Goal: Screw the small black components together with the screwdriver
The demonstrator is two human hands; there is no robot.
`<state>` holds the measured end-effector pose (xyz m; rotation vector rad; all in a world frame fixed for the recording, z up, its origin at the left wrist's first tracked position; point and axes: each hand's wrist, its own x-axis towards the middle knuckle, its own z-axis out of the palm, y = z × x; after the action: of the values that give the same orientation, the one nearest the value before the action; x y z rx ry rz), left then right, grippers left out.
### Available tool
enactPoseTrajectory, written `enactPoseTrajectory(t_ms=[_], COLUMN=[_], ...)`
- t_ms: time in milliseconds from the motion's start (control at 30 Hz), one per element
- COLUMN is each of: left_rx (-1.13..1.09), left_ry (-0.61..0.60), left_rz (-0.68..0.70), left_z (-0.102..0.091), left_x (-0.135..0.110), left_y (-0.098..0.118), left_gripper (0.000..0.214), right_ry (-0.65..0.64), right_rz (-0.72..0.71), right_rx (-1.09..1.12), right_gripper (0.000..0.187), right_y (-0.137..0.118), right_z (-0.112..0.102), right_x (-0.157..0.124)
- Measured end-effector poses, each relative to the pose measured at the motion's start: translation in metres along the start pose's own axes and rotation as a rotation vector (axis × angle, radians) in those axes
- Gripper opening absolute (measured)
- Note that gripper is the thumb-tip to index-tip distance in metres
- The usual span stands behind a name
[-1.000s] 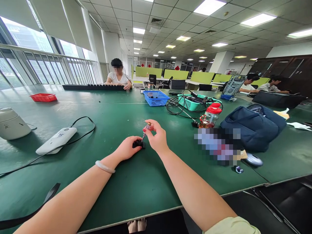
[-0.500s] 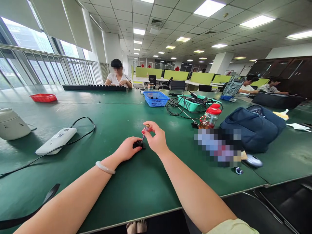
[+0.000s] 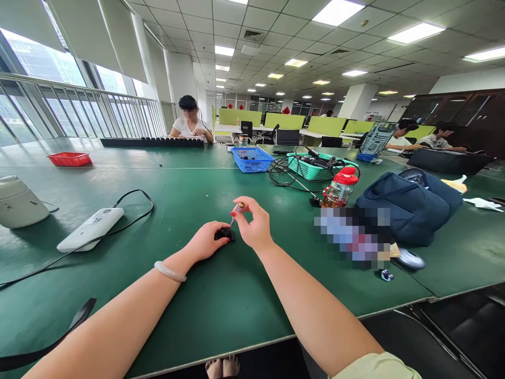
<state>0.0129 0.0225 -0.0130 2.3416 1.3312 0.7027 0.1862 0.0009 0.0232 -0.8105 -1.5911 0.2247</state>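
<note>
On the green table (image 3: 185,200), a small black block-shaped part (image 3: 226,235) lies between the thumb and fingers of my left hand (image 3: 208,239), which pins it down. My right hand (image 3: 254,223) pinches a small screwdriver (image 3: 238,209) by its handle, thumb and forefinger near the top. The screwdriver leans slightly, its lower end at the black part's upper side. Where the tip meets the part is too small to make out. A pale bangle (image 3: 170,271) circles my left wrist.
A white power bank (image 3: 91,229) with a black cable lies left, near a white rounded container (image 3: 19,202). Ahead are a red tray (image 3: 69,159), a blue basket (image 3: 252,159) and a green basket (image 3: 310,169) with cables. A red-lidded bottle (image 3: 340,189) and dark blue bag (image 3: 406,208) stand right.
My right hand and the screwdriver's top have shifted very slightly to the right. My left hand stays on the black part.
</note>
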Motion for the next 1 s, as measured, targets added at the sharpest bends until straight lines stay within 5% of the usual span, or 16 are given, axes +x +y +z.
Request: enactPoseTrajectory(t_ms=[1000], left_rx=[0.012], left_ry=[-0.027], left_rz=[-0.029], left_z=[-0.0018], left_x=[0.0000], left_y=[0.0017], left_gripper=[0.039], right_ry=[-0.107], right_rz=[0.082], right_rx=[0.114], right_gripper=[0.019], right_y=[0.0055], right_z=[0.0011], right_x=[0.0031])
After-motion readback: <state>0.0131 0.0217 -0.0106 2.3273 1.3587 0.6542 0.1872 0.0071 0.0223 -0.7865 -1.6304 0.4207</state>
